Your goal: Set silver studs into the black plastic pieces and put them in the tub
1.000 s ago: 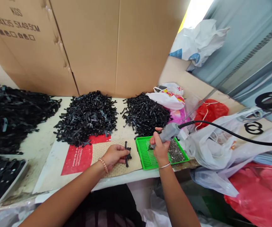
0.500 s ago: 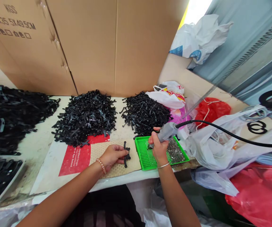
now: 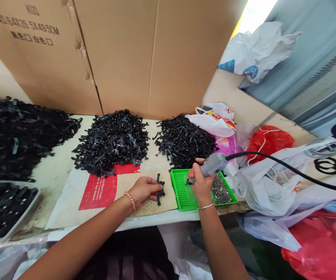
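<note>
My left hand [image 3: 145, 191] pinches a few small black plastic parts [image 3: 160, 190] between thumb and fingers, just above a honeycomb-patterned cardboard pad [image 3: 127, 182]. My right hand [image 3: 200, 183] is wrapped round a grey corded electric screwdriver [image 3: 214, 164]. Its tip points down and left over a green perforated tray [image 3: 177, 196]; whether it touches the tray I cannot tell. Small metal screws [image 3: 222, 189] lie heaped in the tray's right part, and more are scattered near the tip.
Piles of black parts [image 3: 112, 140] stand along the back, with another pile [image 3: 185, 140] behind the tray. A bin [image 3: 35, 202] of black parts is at left. A large cardboard box [image 3: 121, 58] walls the rear. Plastic bags [image 3: 261, 186] and the screwdriver's black cable [image 3: 290, 165] fill the right.
The whole view has shifted, so the scene sits slightly further right. Both hands keep their holds, the left on the black parts and the right on the electric screwdriver over the tray.
</note>
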Demonstrator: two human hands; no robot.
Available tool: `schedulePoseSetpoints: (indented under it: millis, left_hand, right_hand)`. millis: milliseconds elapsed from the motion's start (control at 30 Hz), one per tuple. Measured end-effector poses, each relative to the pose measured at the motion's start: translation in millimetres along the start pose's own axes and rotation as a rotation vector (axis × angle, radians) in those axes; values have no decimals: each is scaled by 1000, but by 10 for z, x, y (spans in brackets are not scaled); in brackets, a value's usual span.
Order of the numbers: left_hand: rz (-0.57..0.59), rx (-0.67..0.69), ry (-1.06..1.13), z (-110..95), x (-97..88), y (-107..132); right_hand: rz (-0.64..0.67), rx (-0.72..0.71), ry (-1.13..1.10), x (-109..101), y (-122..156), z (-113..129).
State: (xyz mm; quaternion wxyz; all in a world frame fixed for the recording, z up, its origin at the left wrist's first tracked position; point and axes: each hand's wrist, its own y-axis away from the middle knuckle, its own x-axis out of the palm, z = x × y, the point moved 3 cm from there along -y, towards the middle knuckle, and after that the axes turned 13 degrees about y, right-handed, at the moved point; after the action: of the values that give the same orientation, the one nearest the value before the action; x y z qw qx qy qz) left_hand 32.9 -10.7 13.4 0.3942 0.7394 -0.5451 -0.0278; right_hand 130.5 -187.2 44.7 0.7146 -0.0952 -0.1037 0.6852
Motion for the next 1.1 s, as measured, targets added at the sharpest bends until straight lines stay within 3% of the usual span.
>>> schedulePoseSetpoints:
  millis: [133, 267, 400, 500, 1100]
  left_hand:
    - [40, -10, 6, -13, 25, 7]
    - [62, -3, 18, -5, 25, -5]
    - [77, 7, 21, 17, 17, -30]
    - [93, 14, 19, 29, 14, -40]
    - [89, 20, 5, 19, 17, -28]
  right_hand:
    - [-79, -9, -189, 111, 31, 368]
    - [5, -8, -268, 399, 157, 558]
    - [71, 28, -252, 649, 249, 472]
    - [54, 66, -248, 719, 254, 404]
    - [47, 68, -246, 745, 269, 335]
